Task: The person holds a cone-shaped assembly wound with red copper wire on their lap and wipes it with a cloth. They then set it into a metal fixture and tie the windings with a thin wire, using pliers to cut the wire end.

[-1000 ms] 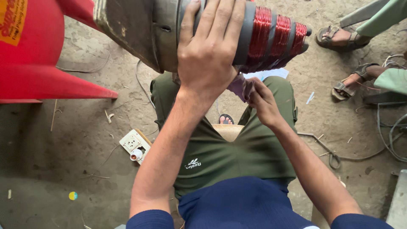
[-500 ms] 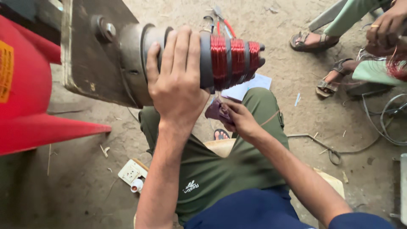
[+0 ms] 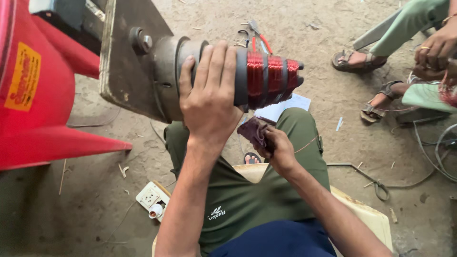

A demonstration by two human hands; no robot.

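Observation:
A grey stepped winding former sticks out sideways from a metal plate, with red copper wire wound in its grooves. My left hand lies over the top of the former, fingers spread across it, left of the red coils. My right hand sits just below the former, pinching a small dark maroon cloth. A thin copper strand runs across my right thigh.
A red machine body fills the left. A white socket board with a plug lies on the dirt floor. Pliers lie beyond the former. Another person's hands and sandalled feet are at the top right, beside loose cables.
The view has shifted, so the former now sits lower and more central. My left hand stays on the former; my right hand remains under it with the cloth.

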